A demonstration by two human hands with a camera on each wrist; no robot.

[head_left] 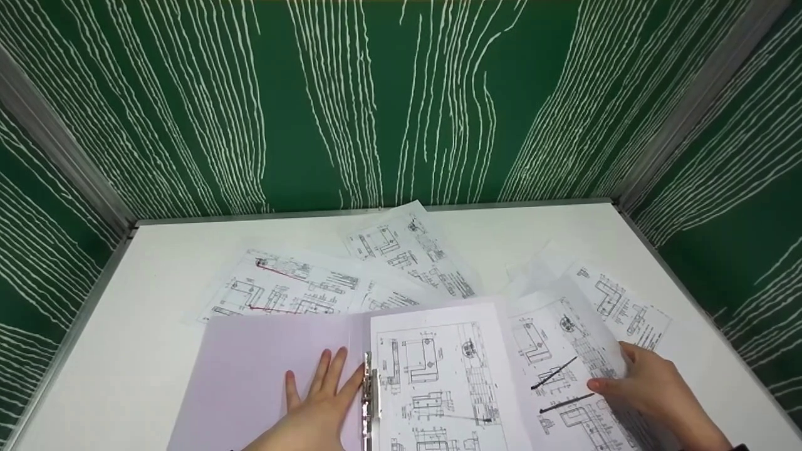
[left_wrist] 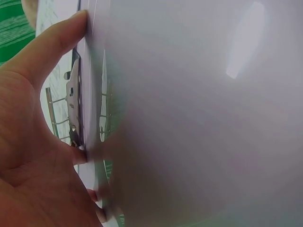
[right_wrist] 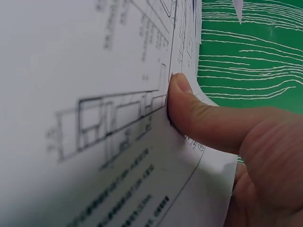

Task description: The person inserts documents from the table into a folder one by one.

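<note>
Folder (head_left: 250,366): one, open under spread left grip (head_left: 318,401); right grip (head_left: 651,383) pinches sheets (head_left: 561,369), count unclear.

White tabletop (head_left: 147,282), open lilac folder (head_left: 244,363) on it, loose printed drawing sheets (head_left: 432,260) overlapping beyond.

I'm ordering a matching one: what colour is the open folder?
The folder is pale lilac, clearest in the head view.

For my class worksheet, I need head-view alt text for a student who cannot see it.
A person's right hand holds paper printed with technical drawings by an open lilac folder, while the left hand lies spread on its left cover near a metal clip. More drawing sheets lie on a white table, before green walls with wavy white lines.
</note>
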